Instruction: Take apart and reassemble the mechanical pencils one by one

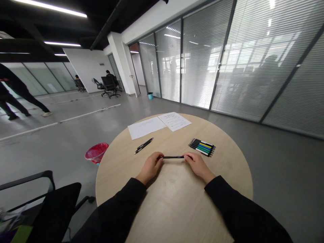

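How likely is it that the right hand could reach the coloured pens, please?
Likely: the right hand lies close to the coloured pens, only bare tabletop between, though it holds one end of a black pen.

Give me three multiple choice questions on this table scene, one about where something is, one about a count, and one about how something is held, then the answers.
1. Where do the coloured pens lie?
A) On the floor
B) On the round wooden table, beyond the right hand
C) Under the table

2. How many sheets of paper lie on the table?
A) Two
B) Three
C) Four

3. How is the black pen held?
A) Upright in one hand
B) Not held at all
C) Level, by its ends, between both hands

1 B: they sit in a tight row on the tabletop.
2 A: two sheets lie side by side at the far edge.
3 C: the left hand and right hand each pinch one end.
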